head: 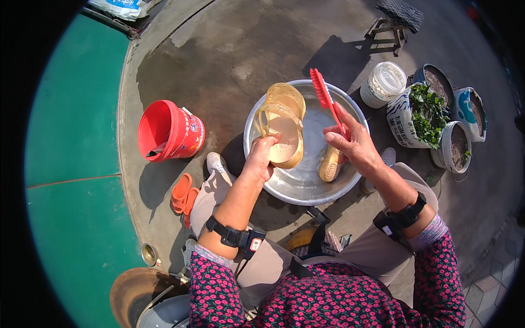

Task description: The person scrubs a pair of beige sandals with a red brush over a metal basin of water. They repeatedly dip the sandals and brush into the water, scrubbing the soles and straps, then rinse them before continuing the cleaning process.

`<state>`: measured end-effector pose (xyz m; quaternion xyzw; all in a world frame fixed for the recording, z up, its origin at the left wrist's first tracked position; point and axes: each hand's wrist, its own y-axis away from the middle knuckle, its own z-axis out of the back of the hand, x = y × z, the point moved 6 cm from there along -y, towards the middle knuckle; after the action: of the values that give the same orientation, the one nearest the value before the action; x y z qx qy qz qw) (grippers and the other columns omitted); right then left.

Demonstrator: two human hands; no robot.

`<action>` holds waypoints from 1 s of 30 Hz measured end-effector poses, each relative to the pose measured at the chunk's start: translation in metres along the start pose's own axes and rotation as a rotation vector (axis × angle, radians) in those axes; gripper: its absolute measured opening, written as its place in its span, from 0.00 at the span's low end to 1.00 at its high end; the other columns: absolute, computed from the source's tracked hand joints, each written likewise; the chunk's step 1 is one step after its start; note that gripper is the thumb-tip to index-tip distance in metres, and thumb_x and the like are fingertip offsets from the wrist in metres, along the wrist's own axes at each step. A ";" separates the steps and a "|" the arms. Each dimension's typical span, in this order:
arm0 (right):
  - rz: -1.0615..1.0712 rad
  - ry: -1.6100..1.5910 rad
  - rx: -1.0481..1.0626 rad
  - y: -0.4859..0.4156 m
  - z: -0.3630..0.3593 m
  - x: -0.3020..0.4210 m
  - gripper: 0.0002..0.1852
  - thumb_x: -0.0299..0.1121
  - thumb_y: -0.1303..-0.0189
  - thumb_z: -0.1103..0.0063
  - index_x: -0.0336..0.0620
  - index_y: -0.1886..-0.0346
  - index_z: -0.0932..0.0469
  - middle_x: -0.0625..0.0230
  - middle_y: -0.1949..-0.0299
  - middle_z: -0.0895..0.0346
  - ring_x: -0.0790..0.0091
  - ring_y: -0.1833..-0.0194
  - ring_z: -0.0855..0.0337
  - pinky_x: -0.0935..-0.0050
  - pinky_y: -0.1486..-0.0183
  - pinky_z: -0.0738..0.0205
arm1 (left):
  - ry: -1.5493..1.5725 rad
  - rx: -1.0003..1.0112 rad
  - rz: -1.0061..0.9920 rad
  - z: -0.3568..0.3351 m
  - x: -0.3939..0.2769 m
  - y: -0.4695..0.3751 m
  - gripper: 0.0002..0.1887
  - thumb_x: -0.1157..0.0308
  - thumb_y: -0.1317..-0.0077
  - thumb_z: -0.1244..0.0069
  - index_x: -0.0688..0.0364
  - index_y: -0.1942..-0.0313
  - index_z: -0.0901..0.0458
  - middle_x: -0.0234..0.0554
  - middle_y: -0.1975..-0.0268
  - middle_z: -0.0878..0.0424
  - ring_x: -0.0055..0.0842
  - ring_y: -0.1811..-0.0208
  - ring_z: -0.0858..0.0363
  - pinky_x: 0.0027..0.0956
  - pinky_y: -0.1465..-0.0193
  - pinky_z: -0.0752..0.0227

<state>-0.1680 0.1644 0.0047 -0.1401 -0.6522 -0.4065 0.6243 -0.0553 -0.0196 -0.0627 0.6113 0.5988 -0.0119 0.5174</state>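
My left hand grips a translucent yellow clog by its heel, with the inner sole facing me and the toe pointing away. In my right hand is a red plastic scrubbing brush, held by its handle; its bristle end points up and to the left. The clog and the brush are apart. Below both hands stands a wide metal basin. A second yellow clog lies in the basin, sole partly showing, with its upper part hidden behind my right hand.
A red bucket and orange slippers stand to the left. On the right are a lidded white tub, a leafy plant in a sack and several soil-filled containers. A small stool stands farther off.
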 end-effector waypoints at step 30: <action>0.652 0.358 -0.198 0.010 -0.010 0.050 0.25 0.26 0.37 0.45 0.45 0.35 0.30 0.65 0.65 0.26 0.74 0.70 0.27 0.78 0.66 0.32 | 0.358 0.211 -0.195 -0.021 -0.041 0.011 0.31 0.63 0.41 0.41 0.57 0.38 0.34 0.40 0.43 0.26 0.35 0.40 0.28 0.46 0.34 0.37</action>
<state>-0.1630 0.1471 0.0534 -0.3266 -0.4116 -0.2656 0.8083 -0.0717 -0.0326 -0.0196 0.5934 0.7328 -0.0158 0.3325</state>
